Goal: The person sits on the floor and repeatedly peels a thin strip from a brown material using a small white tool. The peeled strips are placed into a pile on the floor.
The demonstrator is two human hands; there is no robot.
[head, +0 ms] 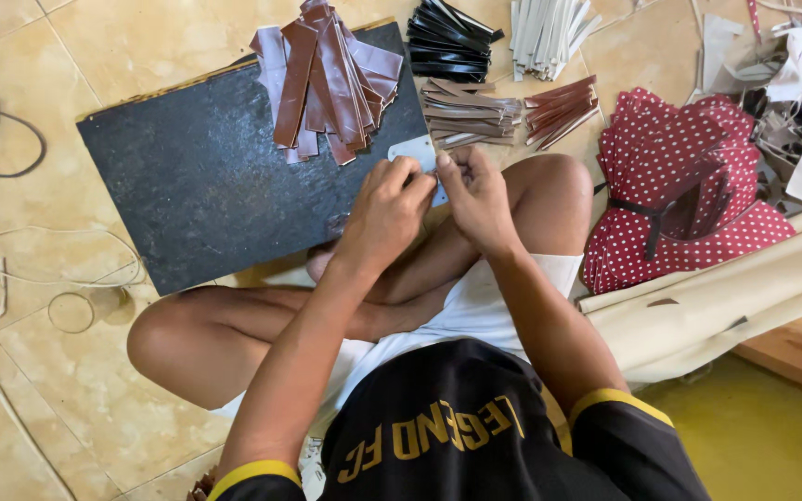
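Pale sheet point(417, 151) in both hands' grip

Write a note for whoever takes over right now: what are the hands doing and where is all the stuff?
Left hand and right hand: both pinch a small pale blue-grey piece at the edge of the dark board.
On the board: a pile of brown strips.
On the floor beyond: black strips, white strips, more brown bundles.
Right side: red polka-dot pieces.
Done or left: cannot tell.
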